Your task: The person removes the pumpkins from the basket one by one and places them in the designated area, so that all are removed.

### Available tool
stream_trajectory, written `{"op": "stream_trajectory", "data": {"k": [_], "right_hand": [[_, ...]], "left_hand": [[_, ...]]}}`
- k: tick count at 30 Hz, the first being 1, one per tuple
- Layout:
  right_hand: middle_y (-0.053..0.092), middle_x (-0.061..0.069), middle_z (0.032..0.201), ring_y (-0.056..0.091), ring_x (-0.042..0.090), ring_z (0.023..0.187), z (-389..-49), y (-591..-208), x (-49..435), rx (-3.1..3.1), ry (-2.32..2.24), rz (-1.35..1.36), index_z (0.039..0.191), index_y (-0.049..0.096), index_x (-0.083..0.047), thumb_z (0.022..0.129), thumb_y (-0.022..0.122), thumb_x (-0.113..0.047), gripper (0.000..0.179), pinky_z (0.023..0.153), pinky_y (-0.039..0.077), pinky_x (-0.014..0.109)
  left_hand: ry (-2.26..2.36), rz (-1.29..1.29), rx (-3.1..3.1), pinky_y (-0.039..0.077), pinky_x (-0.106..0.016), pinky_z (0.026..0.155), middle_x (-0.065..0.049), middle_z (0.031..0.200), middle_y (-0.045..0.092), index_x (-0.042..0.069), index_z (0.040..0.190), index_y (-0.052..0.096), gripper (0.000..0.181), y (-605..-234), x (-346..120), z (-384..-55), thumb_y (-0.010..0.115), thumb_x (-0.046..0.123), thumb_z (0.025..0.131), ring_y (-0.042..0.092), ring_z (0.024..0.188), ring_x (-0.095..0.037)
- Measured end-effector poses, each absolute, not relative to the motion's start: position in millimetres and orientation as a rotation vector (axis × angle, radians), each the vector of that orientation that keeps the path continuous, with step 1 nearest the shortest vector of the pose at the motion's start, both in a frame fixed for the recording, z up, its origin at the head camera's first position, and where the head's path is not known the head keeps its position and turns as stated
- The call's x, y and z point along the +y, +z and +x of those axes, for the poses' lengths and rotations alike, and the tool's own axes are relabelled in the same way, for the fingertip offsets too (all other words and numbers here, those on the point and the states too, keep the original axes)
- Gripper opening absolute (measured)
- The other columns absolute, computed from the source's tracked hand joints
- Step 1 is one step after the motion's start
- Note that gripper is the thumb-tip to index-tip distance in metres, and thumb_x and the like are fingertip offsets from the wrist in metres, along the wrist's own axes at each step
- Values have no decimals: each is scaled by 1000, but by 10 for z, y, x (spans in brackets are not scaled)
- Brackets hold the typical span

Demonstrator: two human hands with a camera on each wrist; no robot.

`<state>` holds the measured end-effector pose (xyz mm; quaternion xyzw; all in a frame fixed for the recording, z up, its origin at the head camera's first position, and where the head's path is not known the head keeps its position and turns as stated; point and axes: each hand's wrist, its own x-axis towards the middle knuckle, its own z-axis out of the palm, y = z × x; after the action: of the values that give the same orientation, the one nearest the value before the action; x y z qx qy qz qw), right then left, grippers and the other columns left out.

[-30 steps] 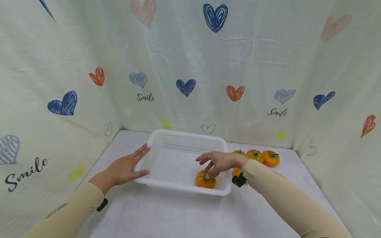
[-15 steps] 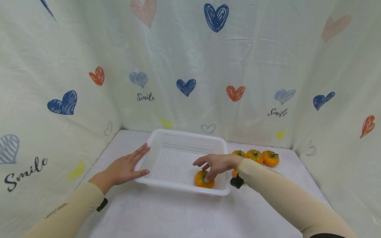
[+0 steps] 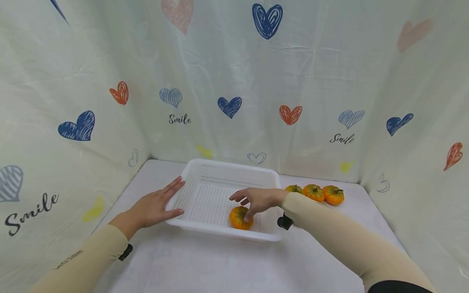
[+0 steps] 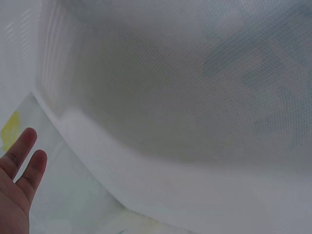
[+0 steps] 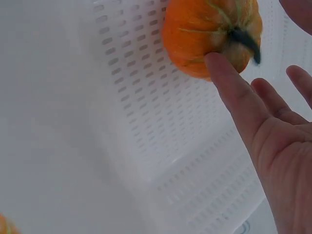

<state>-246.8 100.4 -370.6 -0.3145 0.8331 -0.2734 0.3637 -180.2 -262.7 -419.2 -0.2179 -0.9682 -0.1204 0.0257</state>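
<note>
In the head view a white perforated plastic basket stands on the table. One small orange pumpkin sits on its floor near the front side. My right hand reaches in over the basket's right side. Its thumb touches the pumpkin beside the dark stem, while the other fingers spread apart, off the pumpkin. At the basket's left side, my left hand rests with straight fingers spread along the rim. Only two of its fingers show in the left wrist view, beside the basket wall.
Right of the basket, a row of orange-green pumpkins lies near the table's back edge, partly hidden by the right sleeve. A heart-printed curtain encloses the white table at the back and sides.
The pumpkin in the basket has shifted left along the floor, together with my right hand. A pumpkin outside the basket is now hidden by the right arm. My left hand stays put.
</note>
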Motion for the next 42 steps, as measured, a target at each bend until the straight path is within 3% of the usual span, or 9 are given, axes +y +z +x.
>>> {"op": "stream_trajectory", "data": {"k": [14, 28, 35, 42], "right_hand": [[46, 15, 147, 51, 32, 129, -2535, -3821, 808, 2174, -651, -772, 147, 47, -12, 83, 78, -1, 72, 95, 52, 37], [48, 11, 145, 56, 26, 120, -2653, -3975, 728, 2274, -671, -724, 148, 46, -15, 87, 78, -14, 69, 94, 53, 41], [50, 13, 143, 59, 25, 114, -2741, -4039, 710, 2191, -750, -712, 148, 47, -15, 89, 77, -13, 66, 84, 57, 36], [52, 8, 141, 59, 22, 113, -2840, -4085, 733, 2059, -806, -686, 147, 49, -17, 85, 80, -12, 70, 85, 57, 36]], "left_hand": [[-369, -662, -3003, 45, -59, 98, -4, 166, 14, 13, 159, 23, 88, -4205, -2605, -1792, 57, 59, 93, 52, 129, -38], [-372, -671, -2998, 43, -59, 100, -4, 166, 13, 14, 160, 23, 90, -4183, -2621, -1810, 52, 66, 93, 51, 129, -38], [-387, -668, -2999, 44, -59, 100, -5, 166, 15, 12, 159, 24, 89, -4166, -2614, -1793, 55, 63, 93, 51, 129, -39], [-376, -669, -3000, 44, -58, 100, -4, 166, 14, 12, 159, 24, 89, -4172, -2620, -1799, 53, 64, 93, 51, 129, -38]]}}
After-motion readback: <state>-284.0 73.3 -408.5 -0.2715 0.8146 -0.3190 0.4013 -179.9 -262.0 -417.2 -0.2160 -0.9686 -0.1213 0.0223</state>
